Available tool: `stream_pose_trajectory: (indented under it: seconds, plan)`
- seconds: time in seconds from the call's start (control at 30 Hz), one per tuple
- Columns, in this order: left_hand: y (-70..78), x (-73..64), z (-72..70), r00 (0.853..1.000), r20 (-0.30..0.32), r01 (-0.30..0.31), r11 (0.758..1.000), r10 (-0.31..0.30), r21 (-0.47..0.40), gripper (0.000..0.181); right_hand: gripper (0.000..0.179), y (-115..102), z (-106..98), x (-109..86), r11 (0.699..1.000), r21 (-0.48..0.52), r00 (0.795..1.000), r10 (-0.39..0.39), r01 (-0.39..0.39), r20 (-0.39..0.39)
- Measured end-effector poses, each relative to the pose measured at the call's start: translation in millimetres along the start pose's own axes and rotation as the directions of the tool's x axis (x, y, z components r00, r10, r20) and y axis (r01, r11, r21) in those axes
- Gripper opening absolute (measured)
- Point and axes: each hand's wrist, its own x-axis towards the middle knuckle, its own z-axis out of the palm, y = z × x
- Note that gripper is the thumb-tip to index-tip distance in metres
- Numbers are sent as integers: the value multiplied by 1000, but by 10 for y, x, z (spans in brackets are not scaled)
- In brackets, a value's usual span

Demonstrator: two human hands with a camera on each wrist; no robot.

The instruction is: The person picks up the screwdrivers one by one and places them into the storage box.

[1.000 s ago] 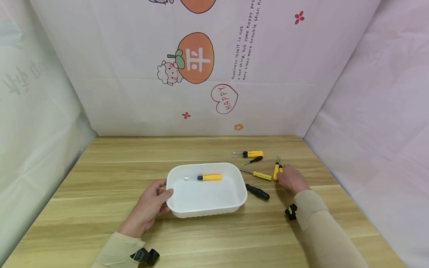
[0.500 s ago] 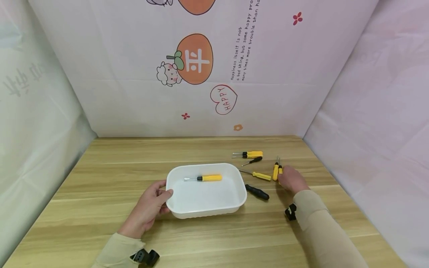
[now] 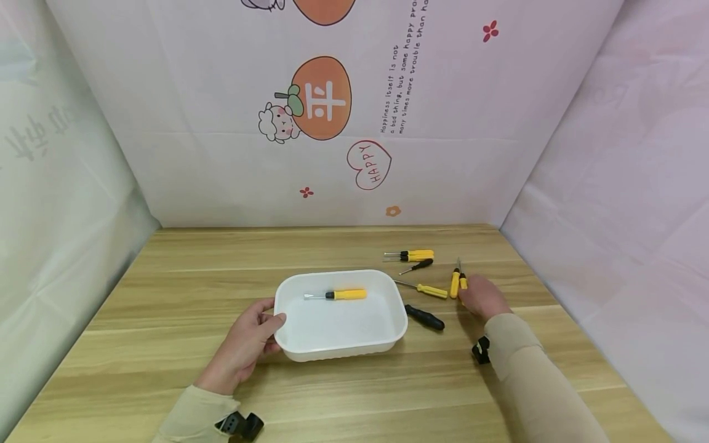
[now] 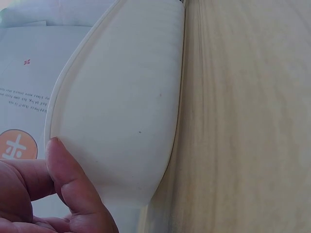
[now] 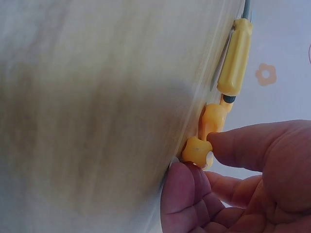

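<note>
Yellow-handled screwdriver point(image 3: 463, 282), butt end within right grip point(image 3: 484, 296), shaft pointing away.

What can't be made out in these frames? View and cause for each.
Head: butt of the gripped screwdriver, hidden by the right hand.
Head: front end of the large black handle, hidden by the white tray.
Head: tip type of the small black screwdriver, too small.
Left wrist: tray's inside, hidden by its outer wall.
Right wrist: tip of the pale-yellow screwdriver, cut off by the top edge.
</note>
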Motion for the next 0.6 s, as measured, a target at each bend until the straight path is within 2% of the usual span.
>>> stream_pose_trajectory:
  seconds: [0.1, 0.6]
  plan:
    - [6, -5, 0, 1000, -1, 1, 1000, -1, 1, 53, 23, 9, 9, 0, 1000, -5, 1000, 3, -3, -5]
    - [9, -5, 4, 1000, -3, 3, 1000, -3, 2, 53, 24, 54, 13, -10, 1000, -18, 1000, 0, 0, -22]
